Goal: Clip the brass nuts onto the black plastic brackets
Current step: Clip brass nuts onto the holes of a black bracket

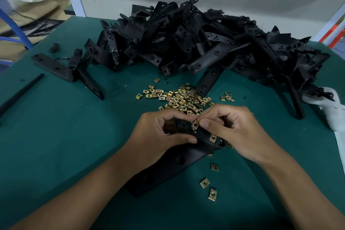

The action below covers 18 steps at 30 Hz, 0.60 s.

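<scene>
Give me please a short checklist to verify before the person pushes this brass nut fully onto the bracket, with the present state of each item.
1. Bracket held steady: ok. The left hand grips the black bracket, whose long end lies on the green table.
2. Nut in grasp: ok. The right hand pinches the brass nut at the bracket's edge.
3. Nut lined up with its hole: cannot tell, fingers cover the seat.
4. Other nut seated: ok. A clipped nut sits lower on the same bracket.
5. Nut supply near: ok. The nut pile lies just beyond the hands.
6. More brackets ready: ok. The bracket heap lies behind.
</scene>
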{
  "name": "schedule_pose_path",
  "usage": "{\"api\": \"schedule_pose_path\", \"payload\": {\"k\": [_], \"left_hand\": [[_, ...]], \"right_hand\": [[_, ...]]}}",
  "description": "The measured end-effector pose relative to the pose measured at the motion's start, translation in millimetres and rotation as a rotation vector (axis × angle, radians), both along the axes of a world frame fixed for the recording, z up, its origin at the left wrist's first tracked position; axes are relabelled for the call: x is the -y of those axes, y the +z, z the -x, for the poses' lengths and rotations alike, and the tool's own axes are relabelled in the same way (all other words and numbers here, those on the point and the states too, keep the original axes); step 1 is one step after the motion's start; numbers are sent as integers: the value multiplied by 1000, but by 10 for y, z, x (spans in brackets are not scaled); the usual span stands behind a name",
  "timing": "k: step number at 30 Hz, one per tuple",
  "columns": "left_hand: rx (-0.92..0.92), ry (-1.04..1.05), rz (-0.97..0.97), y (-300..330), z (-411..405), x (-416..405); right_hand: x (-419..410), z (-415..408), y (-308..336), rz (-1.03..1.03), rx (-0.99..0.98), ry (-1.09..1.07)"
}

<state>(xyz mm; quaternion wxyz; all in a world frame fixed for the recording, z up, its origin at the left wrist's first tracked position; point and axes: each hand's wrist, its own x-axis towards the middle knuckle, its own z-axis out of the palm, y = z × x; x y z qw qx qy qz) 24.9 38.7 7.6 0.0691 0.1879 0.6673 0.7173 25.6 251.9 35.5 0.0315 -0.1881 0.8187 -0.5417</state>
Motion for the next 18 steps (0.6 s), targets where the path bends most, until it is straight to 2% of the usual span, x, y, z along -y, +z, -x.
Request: {"api": "schedule_pose_path", "payload": {"k": [6, 10, 14, 18], "left_hand": [[-18, -33, 60, 26, -9, 27], [9, -50, 0, 24, -4, 19], [-25, 26, -34, 12, -3, 2], [-23, 93, -26, 15, 13, 13]], "right_hand": [[19, -47, 55, -70, 19, 9], [41, -91, 74, -44, 45, 28], [16, -64, 42, 41, 116, 49], [-27, -27, 7, 7, 131, 28]]}}
